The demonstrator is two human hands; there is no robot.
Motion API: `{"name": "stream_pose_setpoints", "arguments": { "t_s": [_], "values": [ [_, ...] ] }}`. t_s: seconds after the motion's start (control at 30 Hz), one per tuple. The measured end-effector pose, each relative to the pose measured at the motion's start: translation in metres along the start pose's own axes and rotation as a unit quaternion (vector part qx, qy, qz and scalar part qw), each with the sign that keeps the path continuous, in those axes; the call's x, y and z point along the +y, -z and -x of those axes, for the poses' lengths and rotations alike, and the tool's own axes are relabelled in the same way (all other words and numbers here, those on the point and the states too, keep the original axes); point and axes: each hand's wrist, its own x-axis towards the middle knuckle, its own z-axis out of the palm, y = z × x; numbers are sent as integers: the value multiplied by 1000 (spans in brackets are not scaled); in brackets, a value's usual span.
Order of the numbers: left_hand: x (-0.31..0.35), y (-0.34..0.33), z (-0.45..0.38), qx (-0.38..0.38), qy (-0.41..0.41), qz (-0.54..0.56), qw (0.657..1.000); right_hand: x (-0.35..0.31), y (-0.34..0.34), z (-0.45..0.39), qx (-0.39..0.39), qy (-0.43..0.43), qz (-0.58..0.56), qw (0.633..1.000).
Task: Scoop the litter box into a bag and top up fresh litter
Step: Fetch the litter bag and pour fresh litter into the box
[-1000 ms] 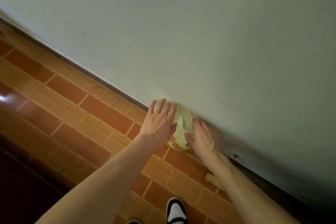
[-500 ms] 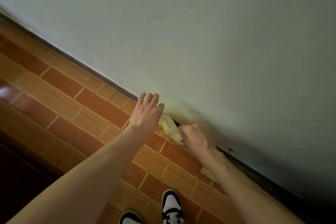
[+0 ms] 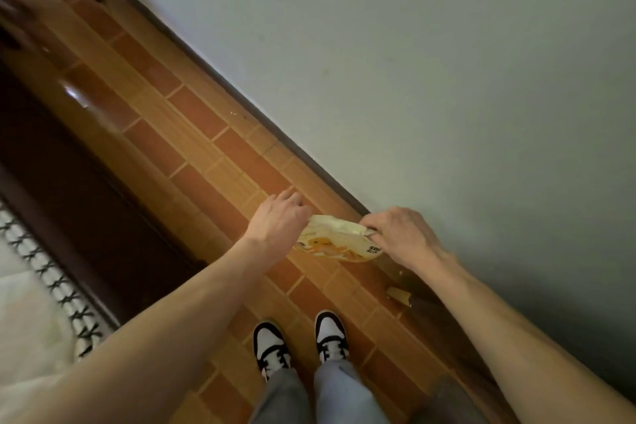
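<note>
Beside the wall, over the tiled floor, my left hand and right hand fingers pinch the yellow bag; contents hidden, shoes below.

A floor of orange and reddish-brown tiles meets a pale wall along a dark baseboard. Two black-and-white sneakers stand on the tiles below grey trouser legs. A white rug with a black pattern lies at far left.

A home hallway; tiled floor, dark skirting, plain wall, patterned rug
</note>
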Motion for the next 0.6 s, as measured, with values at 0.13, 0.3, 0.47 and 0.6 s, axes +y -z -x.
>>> {"name": "stream_pose_setpoints", "arguments": {
  "t_s": [0.13,0.3,0.47,0.6],
  "values": [
    [7,35,67,-1,46,32,998,-31,37,30,0,21,14,1000],
    [24,80,146,11,113,72,991,-74,76,69,-10,55,23,998],
    [43,121,223,58,187,106,975,-122,118,98,0,122,44,992],
    [59,137,291,93,266,122,952,-166,146,121,0,221,65,973]
  ]
}}
